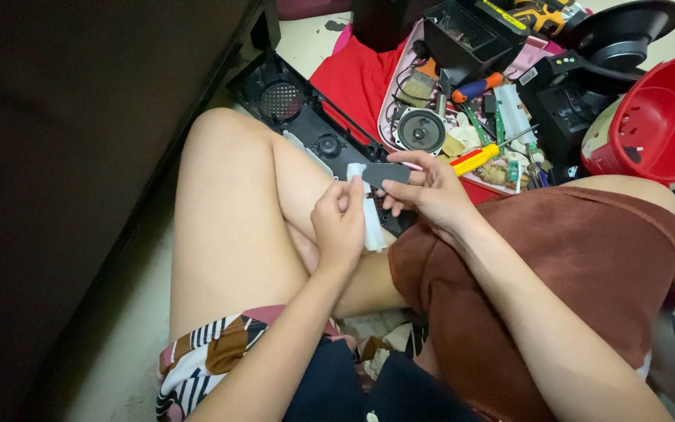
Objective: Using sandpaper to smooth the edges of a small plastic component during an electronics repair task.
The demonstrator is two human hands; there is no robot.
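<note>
**Thin dark strip with white backing, pinched between two hands**

Head view, looking down over the lap, with the round grey speaker (pixel 420 130) as the landmark throughout

Just below the speaker and slightly left of it: a flat dark grey strip (pixel 387 173), held level above the knees. Hanging from its left end, a white paper-like backing (pixel 370 219), trailing down and away from the speaker

Right hand (pixel 430 191), directly beneath the speaker: closed in a pinch on the strip, thumb underneath, fingers curled along the far edge. Left hand (pixel 339 227), down and left of the speaker: closed too, fingertips nipped on the white backing near where it meets the strip's left end

Handling, judged from the look alone: very light, thin, bendy rather than stiff; no sag between the hands, so some body to it. Probably tacky wherever the backing is lifted, so best gripped at the extreme ends or by the edges, never flat on the exposed face. Backing likely tear-prone and slick; a small firm pinch close to the junction seems safest. Nothing fragile about it, though easily creased or stuck to itself

Around the speaker: a yellow-handled screwdriver (pixel 478 159) just to its lower right, an orange and blue screwdriver (pixel 474 87) above right, all within a pink tray (pixel 391 86) of small parts. Left of the speaker, a long black casing (pixel 306 117) lying on the floor. Far right of it, a red plastic shell (pixel 658 117)
</note>
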